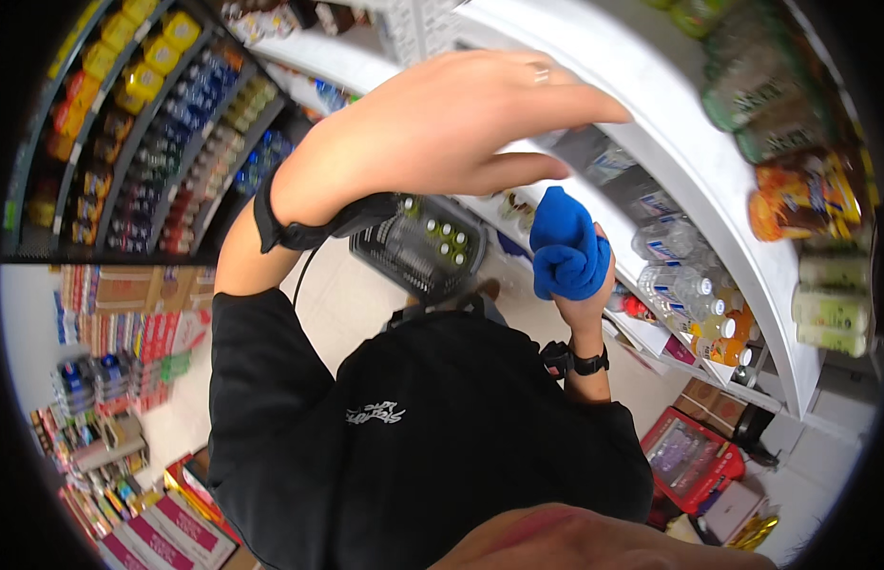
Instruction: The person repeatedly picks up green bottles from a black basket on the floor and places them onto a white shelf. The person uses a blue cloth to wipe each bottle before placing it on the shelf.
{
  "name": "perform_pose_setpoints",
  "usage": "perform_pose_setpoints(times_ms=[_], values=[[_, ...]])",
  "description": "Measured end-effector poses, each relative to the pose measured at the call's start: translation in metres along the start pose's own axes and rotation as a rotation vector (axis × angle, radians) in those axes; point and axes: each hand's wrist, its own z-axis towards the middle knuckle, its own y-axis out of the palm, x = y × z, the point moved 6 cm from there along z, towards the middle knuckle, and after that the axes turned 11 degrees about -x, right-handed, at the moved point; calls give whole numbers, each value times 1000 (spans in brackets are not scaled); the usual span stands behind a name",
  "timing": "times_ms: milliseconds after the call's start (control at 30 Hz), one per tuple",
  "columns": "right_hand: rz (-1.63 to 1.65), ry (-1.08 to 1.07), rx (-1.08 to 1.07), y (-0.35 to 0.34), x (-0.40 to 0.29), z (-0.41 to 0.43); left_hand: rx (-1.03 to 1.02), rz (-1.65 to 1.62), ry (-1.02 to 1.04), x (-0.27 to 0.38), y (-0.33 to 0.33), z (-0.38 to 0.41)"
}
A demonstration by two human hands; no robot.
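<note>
My left hand (pixel 470 117) reaches across the upper middle of the view, palm down, before the white shelf unit. Its thumb stands apart from the extended fingers, and it holds nothing. A ring is on one finger and a black strap is around the wrist. In my right hand (pixel 586 310) is a bunched blue cloth (pixel 570 246), which hides most of the fingers. The cloth is just below my left thumb, beside the white shelf (pixel 752 235). Clear plastic bottles (pixel 674 281) and orange drink bottles (pixel 723 350) lie or stand on a lower shelf.
A dark plastic basket (pixel 478 231) with several light-capped bottles (pixel 445 239) stands on the floor ahead. Packed drink shelves (pixel 164 128) rise at the left. Cardboard boxes (pixel 139 288) are stacked below them. A red box (pixel 691 456) lies at the lower right.
</note>
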Motion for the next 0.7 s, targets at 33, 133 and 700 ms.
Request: perform_pose_setpoints(times_ms=[33, 133, 700], values=[[47, 6, -25, 15, -2, 0, 14, -110, -86, -10, 10, -38], [190, 84, -184, 60, 6, -9, 76, -503, -474, -62, 63, -157], [31, 287, -609, 290, 185, -103, -217, -617, -1368, -310, 636, -494]])
